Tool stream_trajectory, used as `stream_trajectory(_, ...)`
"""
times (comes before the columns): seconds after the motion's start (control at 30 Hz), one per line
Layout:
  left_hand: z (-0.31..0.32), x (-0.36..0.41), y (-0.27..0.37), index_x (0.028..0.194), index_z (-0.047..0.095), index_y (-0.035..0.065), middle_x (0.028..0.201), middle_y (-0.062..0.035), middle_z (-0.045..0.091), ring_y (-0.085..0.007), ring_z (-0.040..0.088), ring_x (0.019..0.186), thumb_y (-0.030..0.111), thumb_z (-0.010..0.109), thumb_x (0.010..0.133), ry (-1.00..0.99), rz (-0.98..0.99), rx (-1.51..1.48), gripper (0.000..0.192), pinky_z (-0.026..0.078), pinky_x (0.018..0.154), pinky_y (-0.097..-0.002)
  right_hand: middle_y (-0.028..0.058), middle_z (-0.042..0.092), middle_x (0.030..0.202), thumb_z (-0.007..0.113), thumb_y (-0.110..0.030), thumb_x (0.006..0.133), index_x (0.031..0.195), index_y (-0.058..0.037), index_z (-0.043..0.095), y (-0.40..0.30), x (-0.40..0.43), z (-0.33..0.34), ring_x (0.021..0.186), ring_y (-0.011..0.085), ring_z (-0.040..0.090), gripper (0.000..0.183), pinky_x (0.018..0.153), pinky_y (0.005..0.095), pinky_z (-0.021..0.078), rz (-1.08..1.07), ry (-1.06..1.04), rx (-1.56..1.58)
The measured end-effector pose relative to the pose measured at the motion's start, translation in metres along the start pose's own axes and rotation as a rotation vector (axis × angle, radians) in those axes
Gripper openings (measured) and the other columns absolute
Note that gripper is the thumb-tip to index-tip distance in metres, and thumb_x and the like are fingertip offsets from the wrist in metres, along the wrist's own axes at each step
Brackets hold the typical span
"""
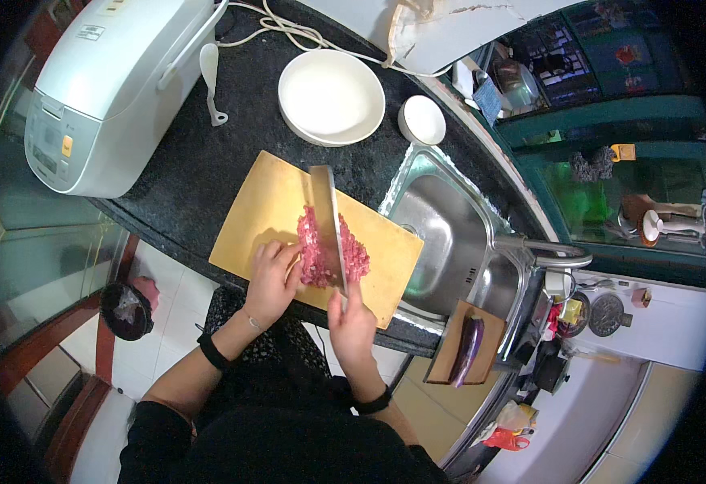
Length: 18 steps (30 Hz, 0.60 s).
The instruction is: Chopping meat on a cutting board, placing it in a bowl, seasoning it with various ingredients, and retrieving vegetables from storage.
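Observation:
My right hand (351, 323) grips a broad-bladed kitchen cleaver (327, 224), its fingers closed at the handle end. The blade stands on edge across the chopped raw meat (311, 251), with pink bits on both sides of it. My left hand (275, 275) is at the left side of the meat, its fingertips touching or very near it; whether it holds any is hard to tell. Under both lies a yellowish cutting board (256, 199), set at a slant near the counter's front edge.
A white bowl (331, 97), a small white bowl (422, 120), a white rice paddle (209, 78) and a rice cooker (105, 91) stand beyond the board. Right of it are a steel sink (440, 236) and an eggplant (469, 351) on a brown board (492, 339).

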<state>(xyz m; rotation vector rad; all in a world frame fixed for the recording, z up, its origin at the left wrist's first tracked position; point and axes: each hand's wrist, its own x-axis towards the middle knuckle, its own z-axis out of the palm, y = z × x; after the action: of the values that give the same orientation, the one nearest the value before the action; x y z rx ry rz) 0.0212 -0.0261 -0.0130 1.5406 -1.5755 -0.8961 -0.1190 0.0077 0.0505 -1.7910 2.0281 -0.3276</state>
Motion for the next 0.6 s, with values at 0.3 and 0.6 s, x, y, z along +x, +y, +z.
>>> stream_trajectory(0.3,-0.002,0.000,0.000,0.102,0.062,0.0009,0.090,-0.0133,0.052,-0.0305,0.049,0.087,0.007,0.061,0.080,-0.007,0.042,0.028,0.023,0.041,0.078,-0.0396,0.0174,0.057,0.057,0.055,-0.016,0.088,0.092,-0.0066,0.047,-0.006,0.002,0.001,0.054,0.0365,0.060,0.013,0.050,0.0455,0.0470,-0.023,-0.004,0.016)
stream_trajectory(0.6,-0.006,-0.001,-0.001,0.097,0.062,0.0010,0.089,-0.0137,0.052,-0.0316,0.049,0.087,0.005,0.060,0.080,-0.004,0.047,-0.031,0.018,0.042,0.077,-0.0391,0.0190,0.054,0.054,0.057,-0.018,0.088,0.093,-0.0048,0.050,0.000,0.001,0.006,0.053,0.0389,0.058,0.015,0.048,0.0462,0.0444,-0.017,0.008,0.000)
